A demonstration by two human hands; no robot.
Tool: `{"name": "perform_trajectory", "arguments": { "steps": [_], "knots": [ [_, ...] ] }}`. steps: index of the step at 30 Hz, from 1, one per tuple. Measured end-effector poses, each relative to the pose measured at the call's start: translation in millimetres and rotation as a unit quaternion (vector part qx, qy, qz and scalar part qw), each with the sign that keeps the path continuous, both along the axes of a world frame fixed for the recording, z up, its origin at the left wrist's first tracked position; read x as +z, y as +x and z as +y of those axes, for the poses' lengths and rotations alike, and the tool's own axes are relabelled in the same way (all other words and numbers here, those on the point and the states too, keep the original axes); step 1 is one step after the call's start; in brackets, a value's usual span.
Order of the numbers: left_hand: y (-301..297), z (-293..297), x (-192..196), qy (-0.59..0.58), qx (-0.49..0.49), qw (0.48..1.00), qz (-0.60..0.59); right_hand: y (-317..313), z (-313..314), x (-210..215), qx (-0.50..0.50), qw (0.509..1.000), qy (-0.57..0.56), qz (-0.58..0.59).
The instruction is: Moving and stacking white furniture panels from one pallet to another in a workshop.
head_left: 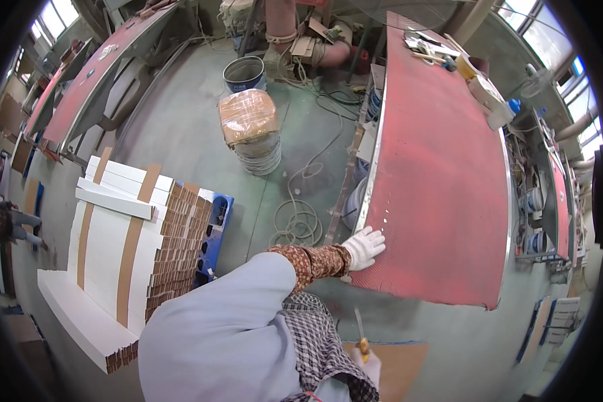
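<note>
The gloved left hand lies flat, fingers open, on the near corner of the red counter. The right hand, low beside the apron, grips a yellow-handled knife.

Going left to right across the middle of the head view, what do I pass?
Stack of white boards → blue pallet → coiled cord on the floor → left hand in a white glove → red worktable

Red table, yellow-handled knife
</note>
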State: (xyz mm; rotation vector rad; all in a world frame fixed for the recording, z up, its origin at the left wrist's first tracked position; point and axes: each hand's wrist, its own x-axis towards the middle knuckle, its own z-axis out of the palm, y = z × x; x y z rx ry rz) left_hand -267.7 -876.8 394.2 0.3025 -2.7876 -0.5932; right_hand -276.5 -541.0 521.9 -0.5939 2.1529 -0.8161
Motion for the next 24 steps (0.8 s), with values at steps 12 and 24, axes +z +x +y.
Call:
{"name": "perform_trajectory", "arguments": {
  "steps": [12,24],
  "knots": [
    [21.7,-50.0,-13.5,-0.040,0.025,0.998,0.047,-26.4,-55.8,17.3,-0.061,0.979,0.192,-0.034],
    [16.8,-133.2,10.6,-0.037,-0.176,0.982,0.054,-21.3,-139.6,23.2,-0.093,0.986,0.133,-0.025]
  ]
}}
